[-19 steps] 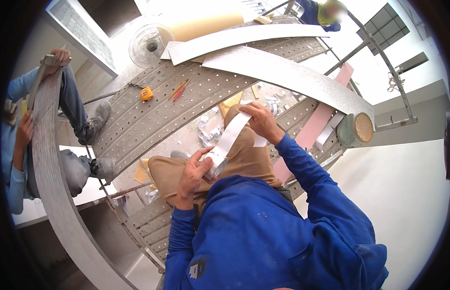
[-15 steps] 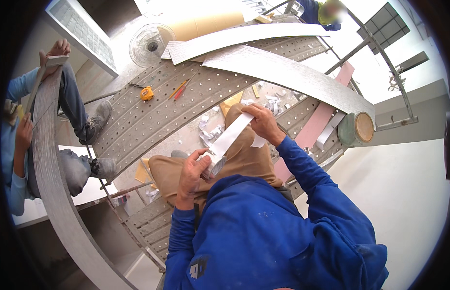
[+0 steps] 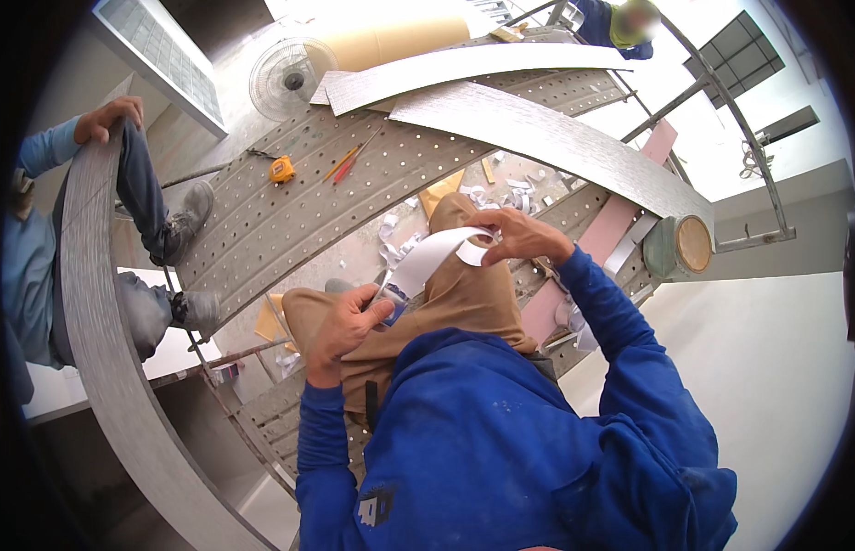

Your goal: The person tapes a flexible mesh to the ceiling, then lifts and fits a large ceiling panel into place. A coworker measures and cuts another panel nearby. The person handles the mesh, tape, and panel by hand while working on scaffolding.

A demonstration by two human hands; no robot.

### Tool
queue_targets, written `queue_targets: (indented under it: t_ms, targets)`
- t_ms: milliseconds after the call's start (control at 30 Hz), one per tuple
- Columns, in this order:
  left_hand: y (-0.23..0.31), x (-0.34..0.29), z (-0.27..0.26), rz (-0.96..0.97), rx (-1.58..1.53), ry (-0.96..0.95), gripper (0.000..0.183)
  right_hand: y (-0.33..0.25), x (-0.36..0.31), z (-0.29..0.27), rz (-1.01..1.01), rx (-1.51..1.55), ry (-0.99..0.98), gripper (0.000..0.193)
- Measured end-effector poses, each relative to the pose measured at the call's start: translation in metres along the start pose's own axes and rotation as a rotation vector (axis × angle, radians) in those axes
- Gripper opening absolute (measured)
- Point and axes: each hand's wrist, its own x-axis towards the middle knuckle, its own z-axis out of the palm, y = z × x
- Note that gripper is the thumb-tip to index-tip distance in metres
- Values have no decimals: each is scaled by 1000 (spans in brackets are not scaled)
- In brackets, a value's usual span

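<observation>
A broad white strip (image 3: 422, 261) runs between my hands above my lap. My left hand (image 3: 345, 326) is closed round a small blue-and-white piece (image 3: 392, 303), perhaps the core or label of a roll, where the strip starts. At the other end, my right hand (image 3: 524, 237) pinches the strip between thumb and fingers, and the strip curls into a loop under those fingers. My brown-trousered knees are spread beneath. Curled white scraps (image 3: 517, 197) lie on the floor between the platforms.
Across the perforated metal platform (image 3: 290, 220) lie an orange tape measure (image 3: 281, 169), a red screwdriver-like tool (image 3: 347, 167) and long pale planks (image 3: 538, 133). A co-worker at left holds a grey plank (image 3: 92, 266). A round-topped container (image 3: 675, 246) and pink board (image 3: 604, 230) are at right.
The strip, taut before, now bows and curls at my right hand. My left hand has moved slightly down and left, showing blue print. The co-worker's hand now rests on the grey plank's top.
</observation>
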Motion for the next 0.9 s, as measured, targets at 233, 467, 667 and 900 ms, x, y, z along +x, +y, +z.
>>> queue_targets:
  t_ms: [233,467,667,900]
  targets:
    - [16,-2,-9,-2,111,19,21,-7,-3,-12,11,206,-328,93]
    - [18,-1,-9,46,203,64,28,-28,7,4,-10,223,-376,81]
    - [15,-1,5,27,132,100,29,-61,21,28,-113,49,-345,64]
    - [11,-3,5,52,170,75,26,-70,36,47,-239,42,-266,43]
